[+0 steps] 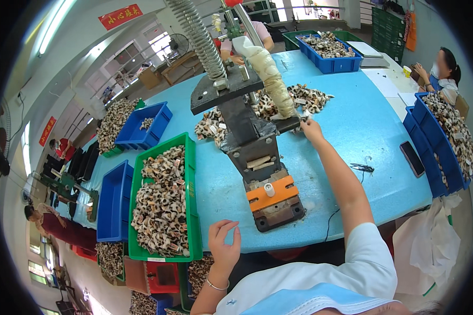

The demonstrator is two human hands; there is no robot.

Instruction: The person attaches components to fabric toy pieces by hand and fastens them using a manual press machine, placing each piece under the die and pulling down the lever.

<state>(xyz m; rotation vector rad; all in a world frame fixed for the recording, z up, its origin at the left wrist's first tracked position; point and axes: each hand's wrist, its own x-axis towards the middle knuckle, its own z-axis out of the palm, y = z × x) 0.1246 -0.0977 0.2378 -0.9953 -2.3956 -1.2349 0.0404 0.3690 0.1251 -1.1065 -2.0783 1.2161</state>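
Observation:
My right hand (312, 131) reaches across the blue table, its fingers closed on a small spotted plush piece (303, 119) at the edge of a loose pile (268, 106). Right beside it is the lower end of a lever wrapped in pale cloth (270, 79), part of a dark hand press (242, 121) with a big coil spring (197, 39). At the press's near end is an orange fixture (272, 194) with a white peg (269, 189). My left hand (224, 245) hangs near the table's front edge, empty, fingers loosely bent and apart.
A green crate (193, 210) full of plush pieces stands left of the press, with blue crates (113, 202) beyond. Right are a phone (412, 158), small black snips (362, 168) and filled blue crates (436, 142). A co-worker (444, 73) sits at far right.

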